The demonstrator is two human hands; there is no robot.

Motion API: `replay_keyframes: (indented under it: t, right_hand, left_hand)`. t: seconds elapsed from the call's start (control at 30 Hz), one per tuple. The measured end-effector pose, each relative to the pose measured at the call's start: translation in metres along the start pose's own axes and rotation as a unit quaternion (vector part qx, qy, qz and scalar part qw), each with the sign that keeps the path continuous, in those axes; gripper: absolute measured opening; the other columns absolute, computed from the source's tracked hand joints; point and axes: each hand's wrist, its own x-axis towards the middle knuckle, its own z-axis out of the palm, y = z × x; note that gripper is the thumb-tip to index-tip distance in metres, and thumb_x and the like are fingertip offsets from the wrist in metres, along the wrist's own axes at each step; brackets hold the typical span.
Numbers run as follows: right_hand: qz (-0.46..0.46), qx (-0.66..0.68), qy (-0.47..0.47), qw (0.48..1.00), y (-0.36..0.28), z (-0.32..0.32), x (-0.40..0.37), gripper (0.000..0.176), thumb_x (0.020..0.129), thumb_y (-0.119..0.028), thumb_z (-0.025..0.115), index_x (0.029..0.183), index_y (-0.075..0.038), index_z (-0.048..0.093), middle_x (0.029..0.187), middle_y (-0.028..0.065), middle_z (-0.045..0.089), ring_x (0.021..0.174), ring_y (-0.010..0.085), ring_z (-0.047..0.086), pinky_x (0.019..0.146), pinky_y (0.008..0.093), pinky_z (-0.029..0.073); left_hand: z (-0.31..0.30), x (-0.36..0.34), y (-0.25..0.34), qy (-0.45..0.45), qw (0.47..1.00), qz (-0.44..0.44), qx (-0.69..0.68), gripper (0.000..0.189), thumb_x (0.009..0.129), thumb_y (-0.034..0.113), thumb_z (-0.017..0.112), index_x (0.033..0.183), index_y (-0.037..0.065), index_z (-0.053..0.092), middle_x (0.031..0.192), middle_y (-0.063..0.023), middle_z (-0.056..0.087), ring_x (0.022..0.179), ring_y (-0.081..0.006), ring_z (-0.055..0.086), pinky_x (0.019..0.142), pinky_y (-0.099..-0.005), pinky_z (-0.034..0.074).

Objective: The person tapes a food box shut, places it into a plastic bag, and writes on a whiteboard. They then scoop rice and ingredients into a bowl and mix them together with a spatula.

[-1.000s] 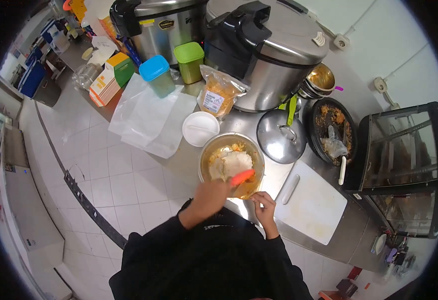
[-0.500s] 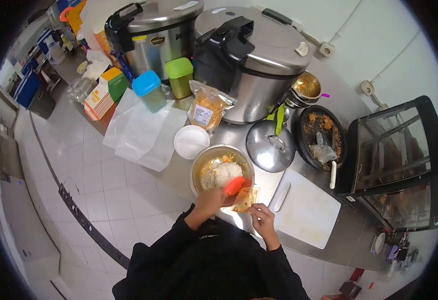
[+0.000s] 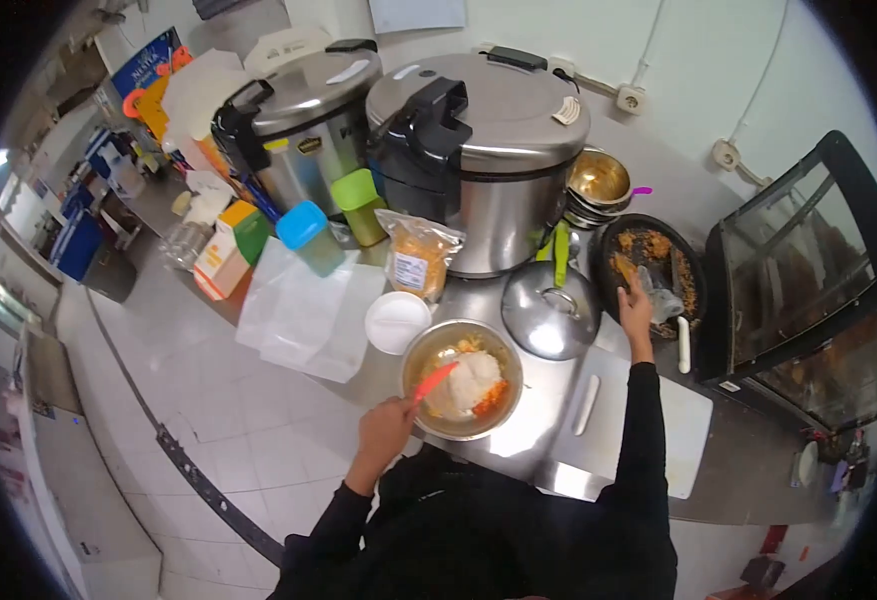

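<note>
My left hand point(image 3: 386, 428) is closed round the handle of a red spatula point(image 3: 434, 382), whose blade reaches into a metal bowl point(image 3: 420, 360). White rice point(image 3: 473, 378) is heaped in the bowl, with orange-red sauce point(image 3: 491, 402) beside it. My right hand point(image 3: 635, 308) is stretched out over the left part of a dark pan point(image 3: 610, 237). A small orange-stained plastic packet point(image 3: 622, 267) shows at its fingertips, partly blurred. Brown-orange crumbs point(image 3: 655, 243) and a crumpled clear plastic bag point(image 3: 666, 304) lie in the pan.
Behind the bowl are a white round dish point(image 3: 396, 322), a bag of orange-yellow food point(image 3: 418, 258) and a pot lid point(image 3: 550, 318). Two big cookers point(image 3: 508, 215) line the wall. At right are a white cutting board point(image 3: 685, 420) and a glass cabinet point(image 3: 778, 260).
My right hand has carried the packet from the bowl's edge across to the dark pan. The spatula has swung away from the packet, and orange-red sauce now shows beside the rice.
</note>
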Motion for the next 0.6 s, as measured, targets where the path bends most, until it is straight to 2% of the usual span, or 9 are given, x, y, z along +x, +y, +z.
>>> replay_keyframes:
  t: [0.1, 0.2, 0.27, 0.33, 0.4, 0.47, 0.53, 0.57, 0.6]
  right_hand:
    - [0.047, -0.117, -0.021, 0.992, -0.022, -0.011, -0.004, 0.059, 0.075, -0.017, 0.051, 0.125, -0.006, 0.022, 0.123, 0.0198, 0.031, 0.112, 0.0341, 0.032, 0.091, 0.0388, 0.027]
    - [0.048, -0.075, 0.056, 0.994, -0.037, 0.005, -0.036, 0.054, 0.075, -0.017, 0.052, 0.122, -0.002, 0.028, 0.118, 0.0194, 0.036, 0.108, 0.0352, 0.036, 0.09, 0.0388, 0.027]
    - [0.025, 0.02, 0.04, 0.999, -0.058, 0.024, -0.075, 0.046, 0.075, -0.017, 0.051, 0.116, 0.0, 0.036, 0.113, 0.0175, 0.04, 0.095, 0.0296, 0.045, 0.081, 0.0345, 0.036]
    - [0.116, 0.155, -0.006, 0.981, -0.106, 0.04, -0.121, 0.038, 0.077, -0.017, 0.049, 0.11, 0.001, 0.041, 0.111, 0.015, 0.043, 0.075, 0.0154, 0.046, 0.062, 0.0237, 0.04]
    - [0.18, 0.253, -0.077, 0.947, -0.129, 0.056, -0.16, 0.038, 0.079, -0.017, 0.047, 0.112, 0.001, 0.039, 0.112, 0.0154, 0.042, 0.085, 0.0189, 0.048, 0.071, 0.0275, 0.04]
    - [0.22, 0.308, -0.057, 0.924, -0.146, 0.075, -0.187, 0.039, 0.082, -0.017, 0.043, 0.116, 0.002, 0.036, 0.116, 0.017, 0.039, 0.1, 0.0237, 0.044, 0.083, 0.0311, 0.035]
    - [0.208, 0.348, -0.017, 0.914, -0.168, 0.079, -0.199, 0.039, 0.084, -0.017, 0.038, 0.117, 0.002, 0.033, 0.118, 0.0191, 0.036, 0.111, 0.0271, 0.035, 0.091, 0.0337, 0.028]
    - [0.163, 0.245, -0.005, 0.956, -0.17, 0.078, -0.203, 0.039, 0.084, -0.015, 0.035, 0.119, 0.003, 0.031, 0.119, 0.0189, 0.037, 0.111, 0.0268, 0.035, 0.092, 0.0326, 0.027]
    - [0.171, 0.245, 0.007, 0.954, -0.17, 0.079, -0.203, 0.039, 0.084, -0.015, 0.035, 0.119, 0.003, 0.031, 0.119, 0.0189, 0.037, 0.111, 0.0268, 0.035, 0.092, 0.0326, 0.027]
  left_hand:
    - [-0.008, 0.006, 0.026, -0.048, 0.992, 0.026, 0.111, 0.023, 0.075, 0.023, 0.047, 0.09, 0.008, 0.057, 0.076, -0.0104, 0.056, 0.065, -0.027, 0.057, 0.056, -0.0379, 0.044]
    - [0.031, 0.008, 0.04, -0.068, 0.978, 0.121, 0.153, 0.021, 0.074, 0.02, 0.045, 0.088, 0.009, 0.057, 0.079, -0.0115, 0.057, 0.066, -0.0256, 0.057, 0.053, -0.0393, 0.044]
    - [0.071, 0.016, 0.038, -0.091, 0.968, 0.163, 0.169, 0.022, 0.075, 0.021, 0.045, 0.087, 0.008, 0.057, 0.079, -0.0135, 0.057, 0.067, -0.0269, 0.057, 0.055, -0.0402, 0.044]
    - [0.071, 0.026, 0.044, -0.11, 0.955, 0.206, 0.185, 0.022, 0.075, 0.022, 0.045, 0.085, 0.007, 0.057, 0.079, -0.0156, 0.057, 0.068, -0.0281, 0.057, 0.057, -0.041, 0.044]
    - [0.042, 0.047, 0.061, -0.146, 0.972, 0.126, 0.135, 0.021, 0.071, 0.017, 0.047, 0.086, 0.006, 0.058, 0.064, -0.0139, 0.057, 0.061, -0.0261, 0.058, 0.052, -0.0382, 0.045]
    - [0.019, 0.078, 0.031, -0.187, 0.964, 0.143, 0.121, 0.019, 0.07, 0.021, 0.049, 0.08, 0.01, 0.06, 0.069, -0.0143, 0.057, 0.063, -0.0282, 0.057, 0.055, -0.0394, 0.044]
    - [0.009, 0.102, -0.018, -0.204, 0.963, 0.174, -0.023, 0.018, 0.069, 0.025, 0.049, 0.079, 0.014, 0.06, 0.07, -0.0149, 0.057, 0.064, -0.0293, 0.056, 0.057, -0.0412, 0.043]
    - [-0.003, 0.104, -0.016, -0.211, 0.96, 0.184, -0.013, 0.018, 0.069, 0.025, 0.049, 0.079, 0.014, 0.06, 0.07, -0.0149, 0.057, 0.064, -0.0293, 0.056, 0.057, -0.0412, 0.043]
    - [-0.013, 0.104, -0.012, -0.177, 0.977, 0.115, 0.012, 0.02, 0.071, 0.026, 0.048, 0.078, 0.012, 0.06, 0.07, -0.0155, 0.057, 0.064, -0.0296, 0.056, 0.058, -0.0416, 0.043]
